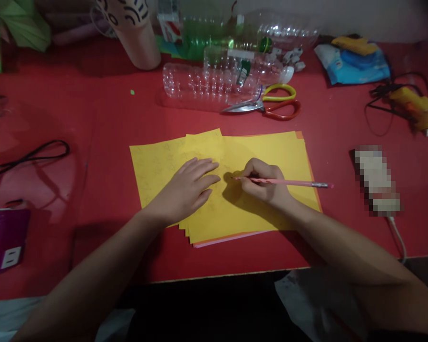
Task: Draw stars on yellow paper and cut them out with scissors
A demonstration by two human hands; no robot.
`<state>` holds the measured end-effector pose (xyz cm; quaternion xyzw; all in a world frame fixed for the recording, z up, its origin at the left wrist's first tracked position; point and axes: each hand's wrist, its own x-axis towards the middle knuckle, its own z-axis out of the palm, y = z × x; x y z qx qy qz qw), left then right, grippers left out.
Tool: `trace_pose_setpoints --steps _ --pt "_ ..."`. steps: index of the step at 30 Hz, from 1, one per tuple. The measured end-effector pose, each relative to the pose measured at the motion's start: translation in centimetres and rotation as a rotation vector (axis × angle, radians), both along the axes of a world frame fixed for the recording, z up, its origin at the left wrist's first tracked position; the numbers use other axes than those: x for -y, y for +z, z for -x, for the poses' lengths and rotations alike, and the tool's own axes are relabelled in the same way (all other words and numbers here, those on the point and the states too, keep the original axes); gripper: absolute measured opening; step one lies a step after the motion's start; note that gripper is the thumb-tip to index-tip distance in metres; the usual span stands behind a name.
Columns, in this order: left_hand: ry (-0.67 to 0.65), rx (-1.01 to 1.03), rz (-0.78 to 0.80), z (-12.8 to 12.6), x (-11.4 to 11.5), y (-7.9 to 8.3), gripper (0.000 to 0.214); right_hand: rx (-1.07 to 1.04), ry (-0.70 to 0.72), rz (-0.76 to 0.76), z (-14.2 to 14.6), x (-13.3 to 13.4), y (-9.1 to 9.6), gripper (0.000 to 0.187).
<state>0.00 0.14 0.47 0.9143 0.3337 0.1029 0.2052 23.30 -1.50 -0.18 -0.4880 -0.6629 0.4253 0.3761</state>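
Observation:
Several overlapping sheets of yellow paper (271, 152) lie on the red tabletop, with edges of orange and pink paper showing beneath them. Faint pencil marks cover the left part of the sheets. My left hand (190, 187) rests flat on the paper with its fingers stretched out, holding nothing. My right hand (266, 183) grips a pink pencil (292, 182) near its point. The tip is at the paper's surface, a little right of my left fingertips, and the eraser end points right.
Scissors (280, 109) with yellow and red handles lie beyond the paper, beside clear plastic bottles (210, 83). A patterned cup (139, 42) stands back left. A blue packet (360, 64), a yellow glue gun (413, 107) and a blurred-out device (376, 178) with a cable are at right.

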Motion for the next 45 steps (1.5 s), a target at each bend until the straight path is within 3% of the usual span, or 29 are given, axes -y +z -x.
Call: trace_pose_setpoints --steps 19,37,45 --pt "0.011 0.020 -0.006 -0.05 0.03 -0.15 0.027 0.062 0.084 0.019 -0.12 0.10 0.33 0.017" --pt "0.011 0.006 0.017 -0.07 0.00 0.02 0.028 0.089 0.208 -0.084 -0.12 -0.07 0.30 0.016" --pt "0.005 0.019 0.000 -0.07 -0.01 -0.03 0.027 0.040 0.131 0.047 -0.07 -0.28 0.54 0.013"
